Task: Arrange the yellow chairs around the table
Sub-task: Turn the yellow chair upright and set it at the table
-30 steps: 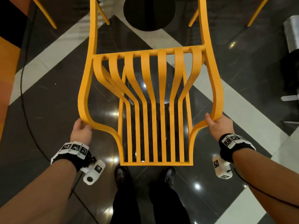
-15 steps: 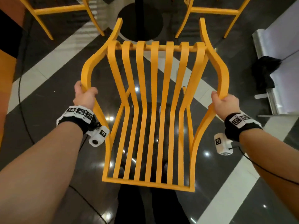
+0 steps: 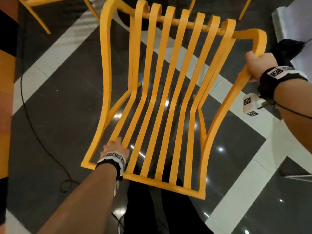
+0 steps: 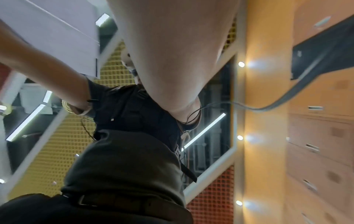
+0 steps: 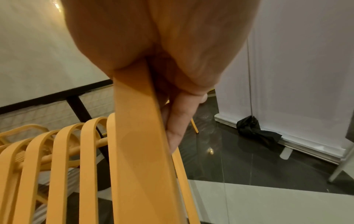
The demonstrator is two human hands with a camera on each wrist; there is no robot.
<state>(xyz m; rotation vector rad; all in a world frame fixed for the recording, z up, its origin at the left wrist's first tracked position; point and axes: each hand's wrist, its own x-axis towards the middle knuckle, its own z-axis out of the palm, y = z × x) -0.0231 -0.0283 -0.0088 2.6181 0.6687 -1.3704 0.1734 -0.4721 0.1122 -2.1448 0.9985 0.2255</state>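
Observation:
I hold a yellow slatted chair (image 3: 170, 92) off the floor, tilted, with its slats running away from me. My left hand (image 3: 115, 146) grips a slat near the chair's near left corner, fingers tucked under it. My right hand (image 3: 258, 65) grips the curved right side frame. In the right wrist view its fingers (image 5: 178, 121) curl round that flat yellow strip (image 5: 138, 136). The left wrist view shows only my forearm, torso and the ceiling. The table's black post (image 5: 78, 109) stands just beyond the chair.
Legs of other yellow chairs show at the top left (image 3: 38, 19) and top right (image 3: 244, 9). A black bag (image 3: 287, 49) lies by a white panel (image 3: 300, 31) on the right. A black cable (image 3: 33, 129) runs over the dark glossy floor on the left.
My left hand left the left side frame and now holds a slat near the chair's near end. The chair rose and swung rightward. My right hand kept its hold.

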